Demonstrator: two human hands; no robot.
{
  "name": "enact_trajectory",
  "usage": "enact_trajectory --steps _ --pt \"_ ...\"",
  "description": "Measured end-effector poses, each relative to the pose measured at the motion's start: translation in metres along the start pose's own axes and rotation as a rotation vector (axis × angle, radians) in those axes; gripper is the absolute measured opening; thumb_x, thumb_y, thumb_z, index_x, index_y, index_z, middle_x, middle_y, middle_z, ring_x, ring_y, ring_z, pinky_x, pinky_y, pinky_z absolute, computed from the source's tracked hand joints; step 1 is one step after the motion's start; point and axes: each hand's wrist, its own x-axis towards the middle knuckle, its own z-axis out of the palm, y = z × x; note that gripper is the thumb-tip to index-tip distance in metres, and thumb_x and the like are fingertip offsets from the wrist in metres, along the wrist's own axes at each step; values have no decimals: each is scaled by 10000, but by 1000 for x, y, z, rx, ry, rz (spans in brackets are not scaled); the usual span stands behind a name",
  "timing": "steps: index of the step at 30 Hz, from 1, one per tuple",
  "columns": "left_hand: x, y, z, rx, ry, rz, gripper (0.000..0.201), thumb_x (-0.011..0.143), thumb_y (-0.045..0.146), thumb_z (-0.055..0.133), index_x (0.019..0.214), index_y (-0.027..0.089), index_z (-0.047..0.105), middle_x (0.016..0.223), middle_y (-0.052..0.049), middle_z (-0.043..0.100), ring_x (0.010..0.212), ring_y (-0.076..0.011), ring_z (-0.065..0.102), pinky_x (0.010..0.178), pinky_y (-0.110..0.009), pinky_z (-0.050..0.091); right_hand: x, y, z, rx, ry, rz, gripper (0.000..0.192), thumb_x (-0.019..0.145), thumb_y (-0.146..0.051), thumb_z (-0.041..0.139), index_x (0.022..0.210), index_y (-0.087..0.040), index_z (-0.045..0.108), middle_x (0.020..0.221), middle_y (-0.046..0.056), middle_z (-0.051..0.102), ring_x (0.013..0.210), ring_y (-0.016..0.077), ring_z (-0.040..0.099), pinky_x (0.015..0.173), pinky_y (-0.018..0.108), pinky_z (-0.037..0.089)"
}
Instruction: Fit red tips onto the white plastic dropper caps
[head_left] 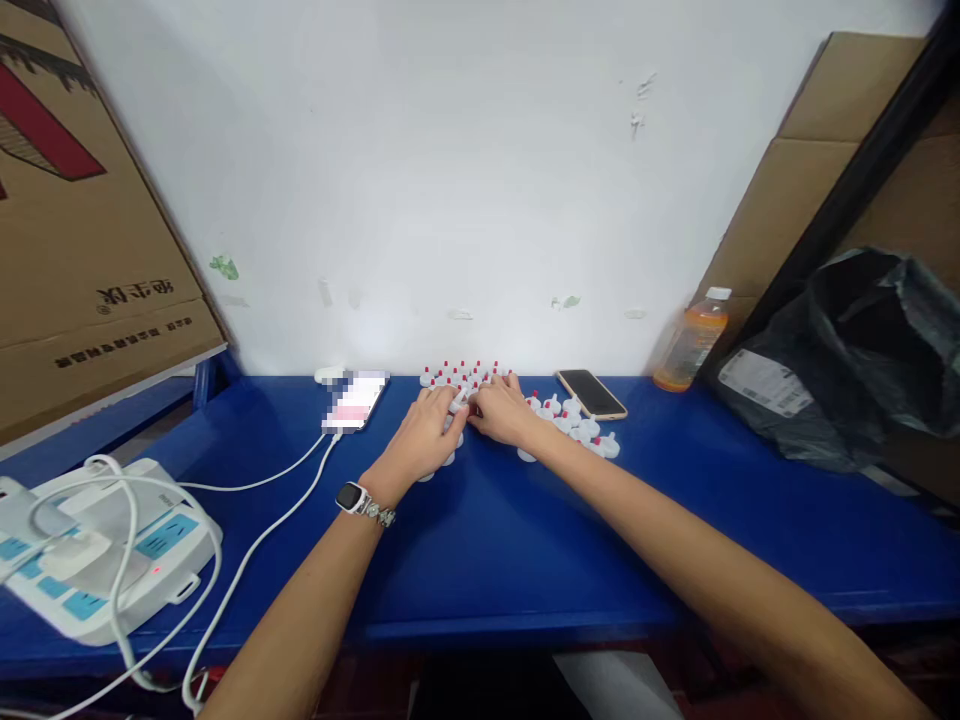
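Beside the dark phone [591, 393] on the blue counter [487, 560], my left hand [429, 432] and right hand [501, 410] pinch one small white cap [460, 400] between curled fingers. Red-tipped caps [461, 374] stand grouped behind; others [577, 428] lie scattered, seemingly left.

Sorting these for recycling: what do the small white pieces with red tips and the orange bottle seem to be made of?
The small white pieces look like moulded plastic, smooth and slightly glossy, with red tips; too small to tell more. The orange bottle seems clear plastic, since the orange liquid shows through, with a white cap.
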Motion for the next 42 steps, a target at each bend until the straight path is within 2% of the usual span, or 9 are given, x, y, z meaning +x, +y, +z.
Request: enact_trajectory --steps 4,7,12,19,25,31,35,37,42 --pt "-1 4 -1 10 -12 6 290 1008 379 359 1127 181 535 1073 -98 607 1036 -257 516 931 -438 456 -7 8 -2 177 108 31 129 849 -228 597 812 -161 701 886 106 723 988 270 571 943 427 330" --pt "-3 13 -3 45 -29 23 285 1013 365 343 1112 186 541 1061 -97 610 1016 -255 518 905 -430 457 -20 19 -9 640 226 98 83 817 -240 637 827 -168 677 846 57 724 822 189 619 806 329 424" --pt "-5 31 -5 108 -22 84 260 999 311 365 1156 178 524 1057 -97 604 1013 -258 519 904 -438 450 -43 23 -21 1309 286 138 291 747 -442 751 819 -168 685 761 38 722 676 149 624 632 268 444" --pt "-8 40 -6 78 -53 177 251 1018 311 338 1123 167 516 1060 -100 598 1014 -251 532 918 -444 465 -55 13 -27 1422 238 152 325 712 -479 790 762 -169 704 719 23 696 653 129 577 640 272 440" --pt "-10 40 1 -57 -24 211 397 1042 365 309 1381 167 367 1233 -147 549 1155 -256 541 999 -451 472 -54 12 -24 1550 263 125 367 689 -488 813 693 -185 605 640 -17 624 585 103 510 609 258 411" --pt "-6 45 6 -124 -41 199 496 1036 400 325 1483 194 275 1377 -160 503 1276 -271 505 1071 -471 439 -60 21 -29 1507 198 73 356 734 -483 774 713 -191 572 638 -23 607 581 102 515 596 249 417" --pt "4 35 6 -83 65 96 689 996 482 426 1547 188 134 1400 -165 486 1291 -296 472 1083 -508 404 -44 50 -33 1256 331 116 261 804 -420 699 763 -184 596 682 2 651 611 121 564 592 244 432" --pt "7 27 3 -48 99 54 647 994 477 433 1528 191 205 1378 -146 505 1264 -286 478 1072 -497 403 -28 65 -32 1046 368 193 173 830 -335 655 778 -175 614 702 14 667 614 125 576 570 235 421" --pt "2 15 -6 19 75 16 372 1009 435 395 1284 218 522 1224 -90 576 1152 -270 508 979 -465 442 18 77 -18 550 150 164 63 801 -151 610 765 -157 661 722 32 697 648 127 601 598 219 412"
